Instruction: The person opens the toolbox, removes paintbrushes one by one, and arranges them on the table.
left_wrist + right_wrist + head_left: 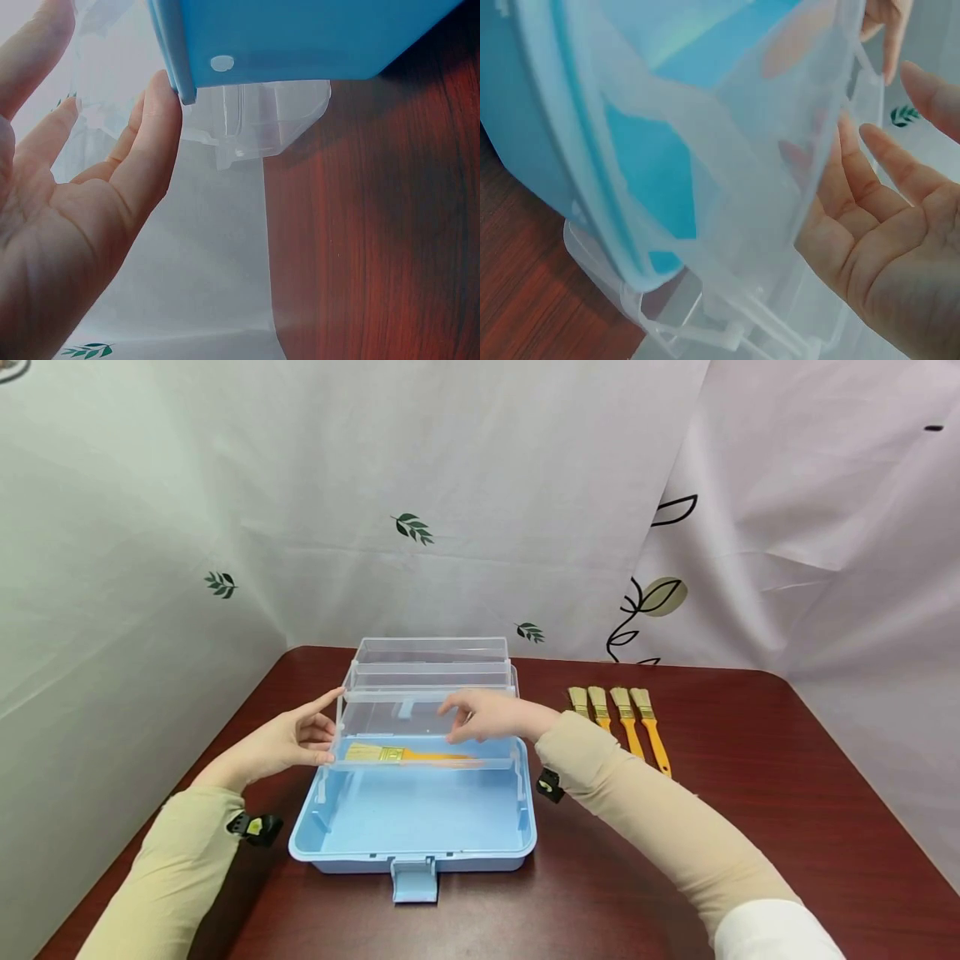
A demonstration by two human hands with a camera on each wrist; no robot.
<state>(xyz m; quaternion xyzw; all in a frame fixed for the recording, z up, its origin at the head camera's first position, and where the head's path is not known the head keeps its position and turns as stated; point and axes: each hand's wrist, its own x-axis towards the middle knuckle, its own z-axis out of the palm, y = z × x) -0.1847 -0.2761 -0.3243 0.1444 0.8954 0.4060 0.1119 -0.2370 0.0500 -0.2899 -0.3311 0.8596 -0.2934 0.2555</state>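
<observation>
A light blue storage box [420, 827] stands open, its clear lid [431, 649] tipped back. One paintbrush [393, 754] with a yellow handle and pale bristles lies in the clear tray [495, 763], bristles to the left. My left hand [277, 743] touches the tray's left end with spread fingers; the left wrist view has its fingertips [161, 86] right at the blue rim. Over the tray's right half hovers my right hand [487, 714], fingers loosely bent around nothing. In the right wrist view, the translucent tray wall overlaps part of that hand [900, 247].
Several more paintbrushes [625, 710] lie side by side on the dark red table [720, 827], right of the box, with my right sleeve [630, 802] over some handles. The box's front latch [415, 883] hangs down. A white cloth [525, 485] hangs behind the table.
</observation>
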